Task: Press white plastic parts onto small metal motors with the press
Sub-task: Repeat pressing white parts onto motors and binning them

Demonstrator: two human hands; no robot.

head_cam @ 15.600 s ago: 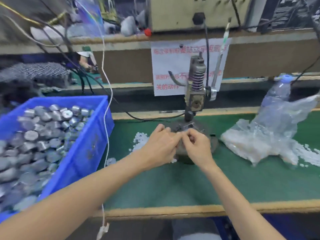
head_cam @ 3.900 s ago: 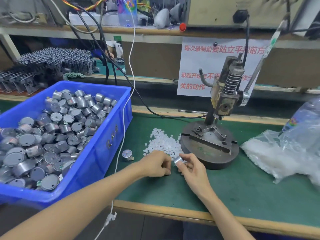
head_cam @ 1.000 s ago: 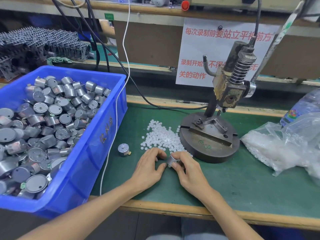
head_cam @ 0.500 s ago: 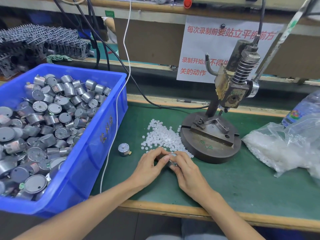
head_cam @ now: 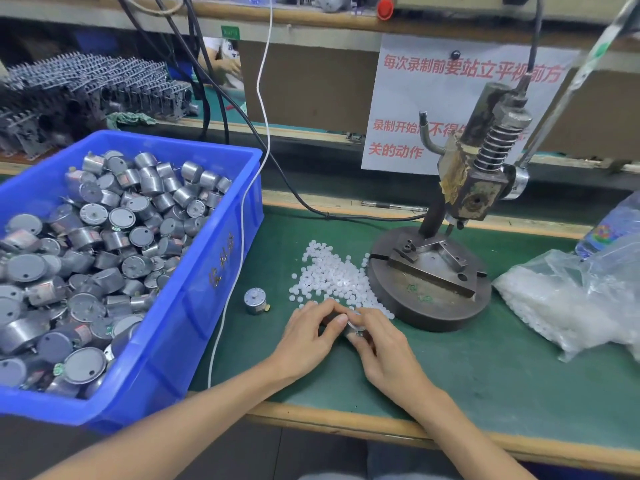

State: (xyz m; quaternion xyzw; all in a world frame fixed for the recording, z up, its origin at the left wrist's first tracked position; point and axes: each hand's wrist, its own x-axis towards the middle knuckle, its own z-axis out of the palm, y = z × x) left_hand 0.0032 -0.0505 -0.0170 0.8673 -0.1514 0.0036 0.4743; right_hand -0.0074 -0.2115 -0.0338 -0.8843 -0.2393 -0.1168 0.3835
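**Starting the white piece square before it goes under the press**

Both hands meet low on the green bench mat (head_cam: 467,375), just short of the heap of small white plastic parts (head_cam: 332,275) at twelve o'clock. The right hand (head_cam: 384,344) curls round a small silver metal motor (head_cam: 354,326) and pinches it. The left hand (head_cam: 308,337) has thumb and forefinger closed on the motor's top. Whether a white piece sits under those fingertips, I can't tell.

From the hands, the grey iron hand press (head_cam: 429,282) stands at one o'clock. The blue plastic bin (head_cam: 221,265) heaped with motors is at nine, a loose motor (head_cam: 255,300) at ten, and a clear plastic bag (head_cam: 568,303) at three.

This looks to me like the fitting step. It wants the motor held shaft-up and level, with the white piece started straight on the shaft. A light finger push should hold it for the carry. A tilted piece would likely jam under the ram.
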